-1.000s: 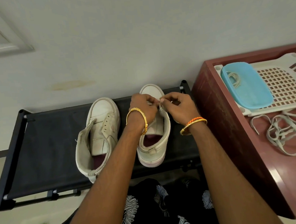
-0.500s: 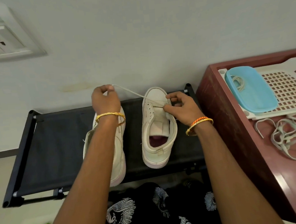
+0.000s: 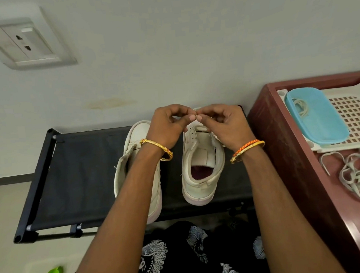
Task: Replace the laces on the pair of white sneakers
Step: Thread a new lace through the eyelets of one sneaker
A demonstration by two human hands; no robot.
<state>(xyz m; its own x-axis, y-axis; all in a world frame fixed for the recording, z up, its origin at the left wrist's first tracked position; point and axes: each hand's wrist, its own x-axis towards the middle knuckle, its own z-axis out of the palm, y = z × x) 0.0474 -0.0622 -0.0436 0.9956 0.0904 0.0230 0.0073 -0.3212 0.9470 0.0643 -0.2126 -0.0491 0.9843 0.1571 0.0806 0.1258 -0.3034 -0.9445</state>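
Note:
Two white sneakers stand side by side on a black fabric rack [image 3: 77, 175]. The left sneaker [image 3: 132, 163] is partly hidden by my left forearm. The right sneaker [image 3: 201, 166] shows its open tongue and empty eyelets. My left hand [image 3: 167, 124] and my right hand [image 3: 225, 124] meet above the right sneaker's toe, fingertips pinched together on a thin white lace end [image 3: 197, 116], most of which is hidden by the fingers.
A dark red table [image 3: 300, 170] stands at the right. On it lie a white perforated tray [image 3: 356, 115], a blue container [image 3: 316, 118] with a lace inside, and a loose pile of white laces [image 3: 356, 173]. A wall socket [image 3: 23, 45] is at upper left.
My left hand, which had pulled the lace out to the left, has come back to meet my right hand above the right sneaker's toe. The taut lace span is gone.

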